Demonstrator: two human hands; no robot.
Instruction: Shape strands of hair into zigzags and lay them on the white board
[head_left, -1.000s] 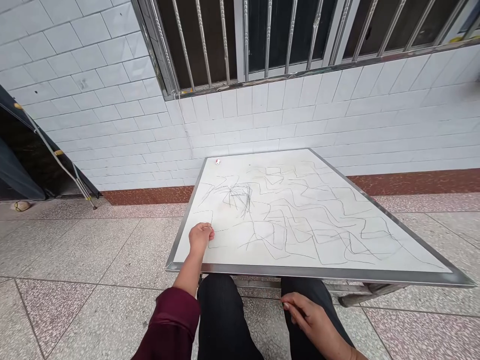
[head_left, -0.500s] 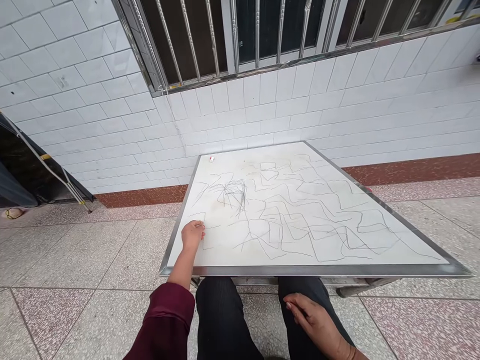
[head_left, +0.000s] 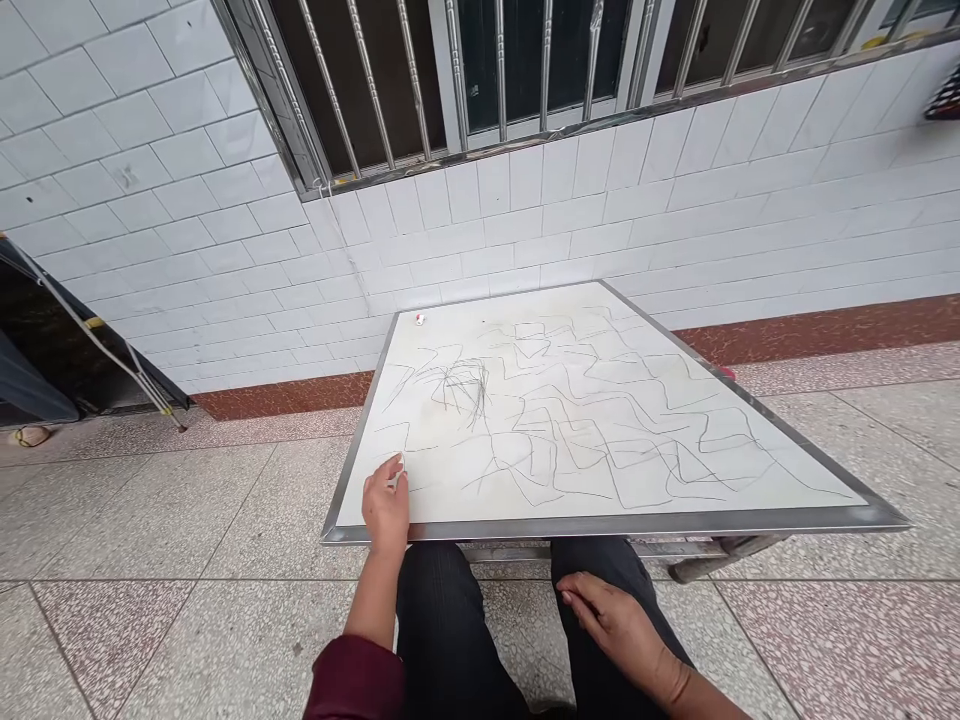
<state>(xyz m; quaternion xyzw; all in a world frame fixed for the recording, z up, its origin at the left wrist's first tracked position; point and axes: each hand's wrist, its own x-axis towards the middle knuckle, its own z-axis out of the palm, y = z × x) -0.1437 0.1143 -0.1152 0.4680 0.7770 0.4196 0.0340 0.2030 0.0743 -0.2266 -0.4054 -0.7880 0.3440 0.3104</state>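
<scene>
The desk (head_left: pixel 615 525) stands before the person's knees, its far edge close to the white tiled wall (head_left: pixel 480 240), while open floor (head_left: pixel 262 520) spreads beyond its left and right edges. The left hand (head_left: pixel 386 505) is over the near left corner, its wrist crossing the front rim; the thumb and forefinger curl towards each other beside a thin line, and whether this grip holds anything I cannot tell. The right hand (head_left: pixel 619 625) rests on the dark trousers (head_left: pixel 607 590), below the front edge, its fingers bent in and the thumb laid along them; I cannot tell if something is inside. The desk has a smooth white top framed in dull grey metal. Dark lines (head_left: pixel 465 390) cover much of it, densely tangled at left and zigzagging towards the right, with no readable words among them. A small white and red object (head_left: pixel 420 320) sits near the far left corner, any lettering too small to read. The floor is speckled stone, grey and pink.
</scene>
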